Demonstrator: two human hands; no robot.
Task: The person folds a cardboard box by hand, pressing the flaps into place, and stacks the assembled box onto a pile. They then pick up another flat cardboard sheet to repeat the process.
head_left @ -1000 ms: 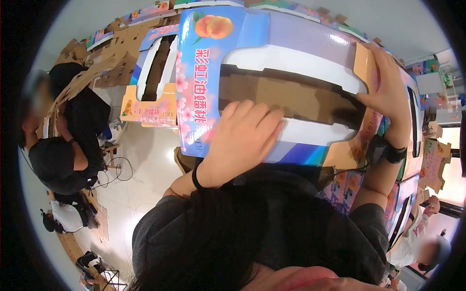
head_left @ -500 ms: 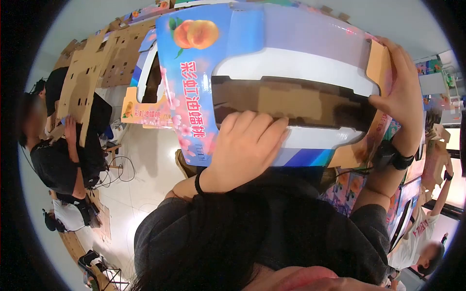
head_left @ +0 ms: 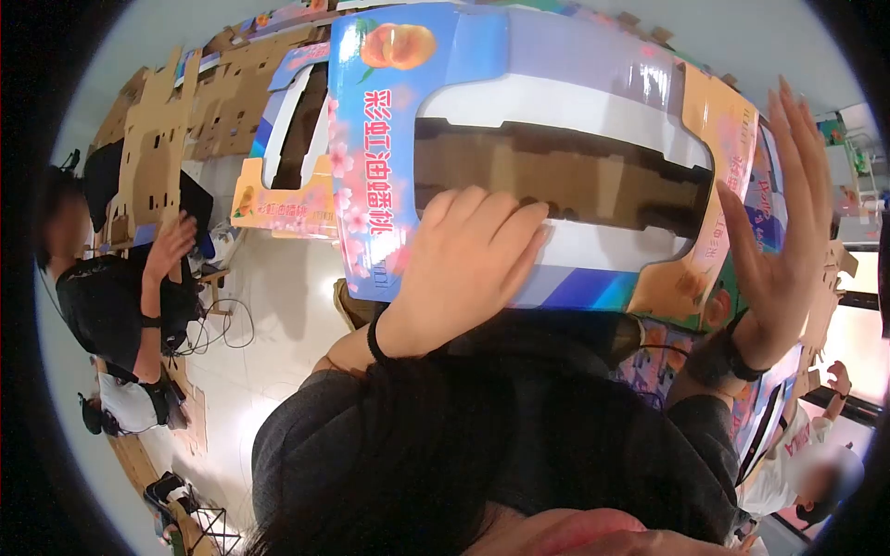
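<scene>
A printed cardboard peach box [head_left: 385, 157] in blue, pink and orange fills the view in front of my chest. Its top has a long cut-out window, and brown cardboard shows inside. My left hand [head_left: 473, 250] grips the near edge of that window, with the fingers curled over into the opening. Beside the box's right end, my right hand [head_left: 783, 213] is raised with its fingers stretched upward, thumb near the orange end panel.
A second peach box [head_left: 278, 208] stands just left of mine. Further left, a person [head_left: 111, 287] stands by a tall brown cardboard sheet [head_left: 153, 157]. Cables [head_left: 222, 324] lie on the pale floor. Another person [head_left: 802, 463] is at the lower right, near more printed cardboard.
My right hand has come off the box's right end and opened outward. The box has shifted slightly, showing more of its orange end panel. My left hand keeps its grip on the window edge.
</scene>
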